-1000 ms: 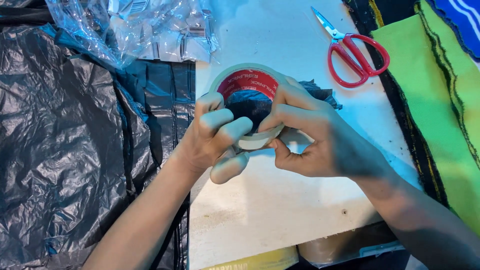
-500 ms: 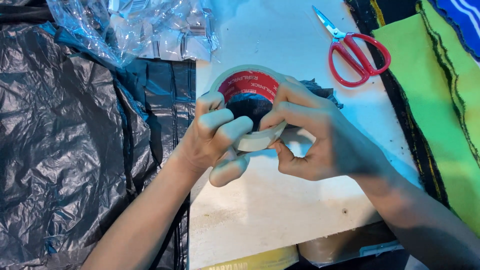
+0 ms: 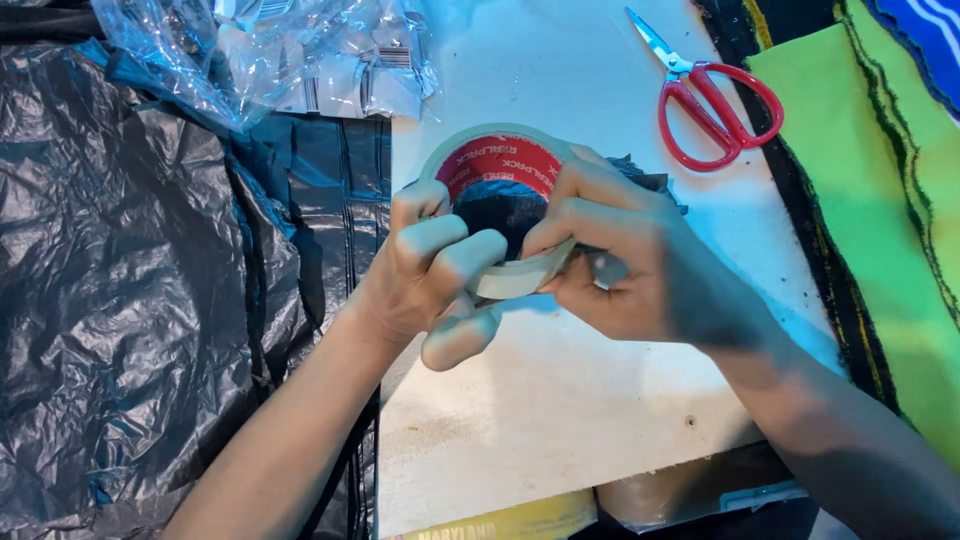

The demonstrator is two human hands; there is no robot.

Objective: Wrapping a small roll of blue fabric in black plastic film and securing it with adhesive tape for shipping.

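A roll of clear packing tape (image 3: pixel 492 150) with a red inner core is held upright over a white board (image 3: pixel 560 400). My left hand (image 3: pixel 430 275) grips the roll's near rim, fingers curled through its hole. My right hand (image 3: pixel 625 265) pinches the roll's outer edge from the right, thumb and fingertips pressed on the tape surface. A crumpled piece of black plastic (image 3: pixel 650 185) lies behind the roll, mostly hidden by my right hand.
Red-handled scissors (image 3: pixel 715 100) lie shut at the board's far right. Black plastic sheeting (image 3: pixel 120 300) covers the left. Crumpled clear wrappers (image 3: pixel 270 55) sit at the top left. Green and black fabric (image 3: pixel 880 200) lies along the right.
My right thumb has shifted up along the roll's edge, and the fingers have closed tighter on it. The roll and my left hand stay nearly still.
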